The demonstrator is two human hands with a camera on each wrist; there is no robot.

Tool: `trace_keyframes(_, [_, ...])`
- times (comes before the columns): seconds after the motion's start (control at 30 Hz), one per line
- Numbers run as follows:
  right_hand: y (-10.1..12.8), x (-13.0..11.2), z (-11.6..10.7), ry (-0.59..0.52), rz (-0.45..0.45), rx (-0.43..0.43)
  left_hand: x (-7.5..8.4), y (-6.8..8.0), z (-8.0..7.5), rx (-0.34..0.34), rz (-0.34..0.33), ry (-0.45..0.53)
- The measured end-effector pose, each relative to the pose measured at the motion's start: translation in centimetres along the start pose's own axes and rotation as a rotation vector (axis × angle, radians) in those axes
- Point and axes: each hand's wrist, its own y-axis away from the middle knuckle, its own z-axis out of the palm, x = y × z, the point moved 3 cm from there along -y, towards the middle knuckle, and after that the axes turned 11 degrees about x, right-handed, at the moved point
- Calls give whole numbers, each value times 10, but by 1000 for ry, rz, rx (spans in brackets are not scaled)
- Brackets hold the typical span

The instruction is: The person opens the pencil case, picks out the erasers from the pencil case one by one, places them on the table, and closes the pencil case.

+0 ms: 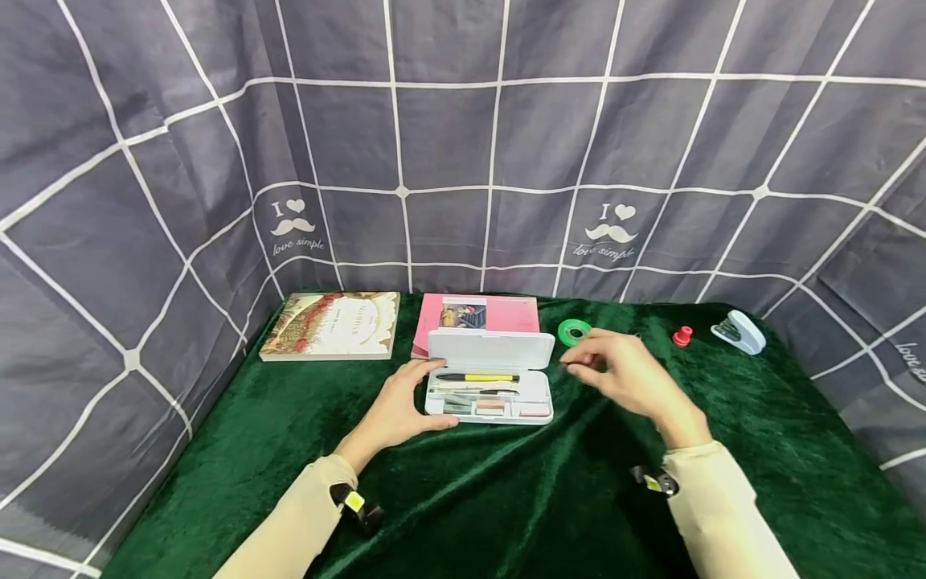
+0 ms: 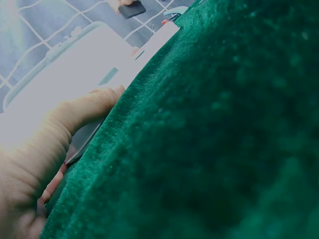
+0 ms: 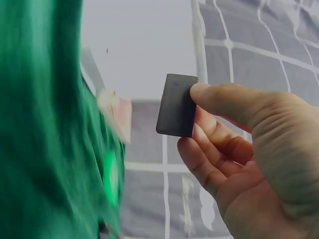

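A white pencil case [image 1: 541, 386] lies on the green cloth with its lid [image 1: 492, 351] raised at the back. Inside are a yellow-and-black pen [image 1: 479, 377], other slim writing tools and small pieces in the front compartments. My left hand [image 1: 401, 406] grips the case's left end, thumb at the front edge and fingers toward the back. To the right of the case and apart from it, my right hand [image 1: 622, 374] pinches a small black rectangular eraser [image 3: 177, 107] between thumb and fingers. The right wrist view shows the eraser's flat face, held up off the cloth.
Behind the case lies a pink book [image 1: 506, 312], partly hidden by the lid. Another book [image 1: 333, 326] is at the back left. A green tape roll [image 1: 574, 332] sits just beyond my right hand. Farther right are a small red object [image 1: 682, 336] and a light-blue stapler-like tool [image 1: 741, 332].
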Motion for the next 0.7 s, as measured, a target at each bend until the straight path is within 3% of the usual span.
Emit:
trace_keyframes(0.23, [18, 33, -28, 80, 30, 64, 0, -2, 1, -5, -3, 0])
trace_keyframes(0.5, [35, 60, -18, 146, 31, 132, -1, -2, 0, -10, -10, 6])
trace_keyframes(0.7, [40, 67, -5, 129, 55, -4, 1, -1, 0, -9, -8, 12])
